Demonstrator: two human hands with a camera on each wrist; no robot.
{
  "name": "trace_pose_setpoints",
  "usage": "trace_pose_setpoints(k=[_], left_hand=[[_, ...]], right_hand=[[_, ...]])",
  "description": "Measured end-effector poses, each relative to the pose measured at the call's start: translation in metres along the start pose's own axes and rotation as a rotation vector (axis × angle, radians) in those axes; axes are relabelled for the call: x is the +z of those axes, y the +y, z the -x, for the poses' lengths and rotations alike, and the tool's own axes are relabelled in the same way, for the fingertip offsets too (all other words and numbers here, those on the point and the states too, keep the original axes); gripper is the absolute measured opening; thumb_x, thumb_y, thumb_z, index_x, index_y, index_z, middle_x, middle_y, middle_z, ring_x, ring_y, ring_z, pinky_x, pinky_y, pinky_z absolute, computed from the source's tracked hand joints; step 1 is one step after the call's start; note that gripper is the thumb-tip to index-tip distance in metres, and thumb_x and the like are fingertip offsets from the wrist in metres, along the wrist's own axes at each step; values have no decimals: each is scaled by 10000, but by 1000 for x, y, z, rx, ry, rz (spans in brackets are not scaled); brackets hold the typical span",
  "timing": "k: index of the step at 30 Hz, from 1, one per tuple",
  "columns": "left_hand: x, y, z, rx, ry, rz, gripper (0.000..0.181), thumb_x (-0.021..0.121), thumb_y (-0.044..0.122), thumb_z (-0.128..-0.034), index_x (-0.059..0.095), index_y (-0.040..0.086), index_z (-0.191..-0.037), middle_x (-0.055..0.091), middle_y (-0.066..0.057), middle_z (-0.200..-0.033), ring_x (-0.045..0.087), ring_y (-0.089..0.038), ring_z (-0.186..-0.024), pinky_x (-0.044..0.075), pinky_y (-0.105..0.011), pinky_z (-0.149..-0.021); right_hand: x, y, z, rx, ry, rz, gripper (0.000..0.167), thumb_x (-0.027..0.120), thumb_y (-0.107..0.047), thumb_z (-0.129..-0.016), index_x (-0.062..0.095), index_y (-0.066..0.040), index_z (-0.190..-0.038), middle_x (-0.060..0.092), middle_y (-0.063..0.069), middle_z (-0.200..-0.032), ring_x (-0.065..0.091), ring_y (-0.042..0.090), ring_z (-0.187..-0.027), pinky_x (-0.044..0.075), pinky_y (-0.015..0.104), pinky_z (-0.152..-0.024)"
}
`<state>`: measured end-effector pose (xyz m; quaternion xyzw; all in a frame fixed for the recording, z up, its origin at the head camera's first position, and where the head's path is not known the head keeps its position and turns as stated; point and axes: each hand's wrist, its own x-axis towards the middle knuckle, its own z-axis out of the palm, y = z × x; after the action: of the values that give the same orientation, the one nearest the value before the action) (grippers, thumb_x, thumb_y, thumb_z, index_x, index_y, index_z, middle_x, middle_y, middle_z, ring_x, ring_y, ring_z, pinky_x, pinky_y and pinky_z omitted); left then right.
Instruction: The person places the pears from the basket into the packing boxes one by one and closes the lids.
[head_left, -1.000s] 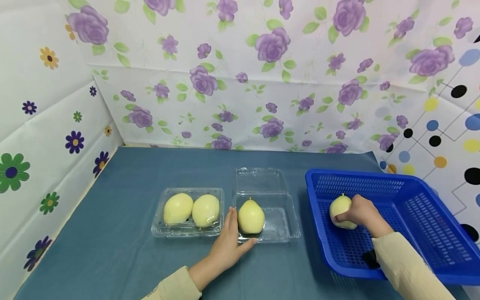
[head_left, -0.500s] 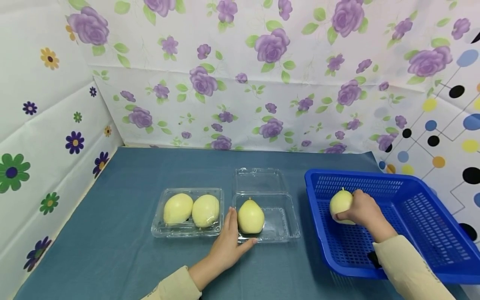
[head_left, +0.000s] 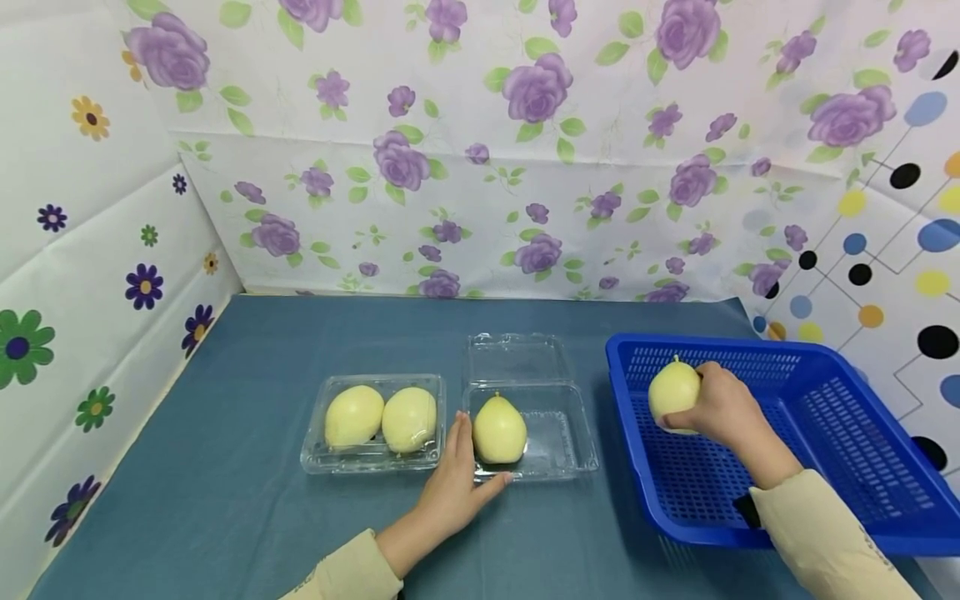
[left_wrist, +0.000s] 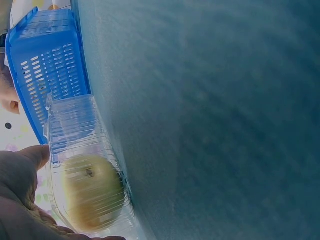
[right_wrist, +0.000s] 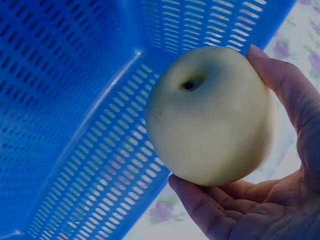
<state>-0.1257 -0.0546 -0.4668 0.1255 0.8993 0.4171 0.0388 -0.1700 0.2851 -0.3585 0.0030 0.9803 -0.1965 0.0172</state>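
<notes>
My right hand (head_left: 722, 408) grips a pale yellow pear (head_left: 672, 395), stem up, raised inside the blue basket (head_left: 652, 500). The right wrist view shows thumb and fingers on either side of that pear (right_wrist: 215, 125). My left hand (head_left: 448, 492) rests with straight fingers along the left and front edges of an open clear plastic clamshell box (head_left: 558, 442). Inside this box a second pear (head_left: 500, 430) stands upright in the left half. Through the box wall that pear (left_wrist: 92, 192) also shows in the left wrist view.
Left of the open box sits another clear box (head_left: 318, 454) with two pears (head_left: 355, 417) lying in it. The open box's lid (head_left: 517, 358) is folded back. A blue-green cloth (head_left: 225, 500) covers the table, and patterned sheets (head_left: 480, 208) stand around it.
The right hand has lifted the pear from the basket's floor, upward and slightly left. My left hand stays at the open box. The head view has shifted slightly.
</notes>
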Motion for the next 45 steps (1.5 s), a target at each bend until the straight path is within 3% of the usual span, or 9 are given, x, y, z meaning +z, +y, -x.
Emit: trace_pose_setpoints(k=[30,45], left_hand=[[-1,1,0,0,4,-11,988,677,428,-866,105,-78,-1492,80,-283,-1553,210,-454,-1398,367,-596,-1016],[-2,1,1,10,-1,-10,977,670,424,-872,106,-79,-1492,77,-284,-1553,205,-450,-1401,360,-591,-1027]], right_hand=[[-11,-53,17,-88,41,-108,932,847,-359,-685,385,148,-1316,513,348,-1190,564,441,-966,533,501,-693],[6,-87,24,-121,-2,-176,898,848,-318,-689,390,112,-1332,524,304,-1219,586,396,-979,546,482,-722]])
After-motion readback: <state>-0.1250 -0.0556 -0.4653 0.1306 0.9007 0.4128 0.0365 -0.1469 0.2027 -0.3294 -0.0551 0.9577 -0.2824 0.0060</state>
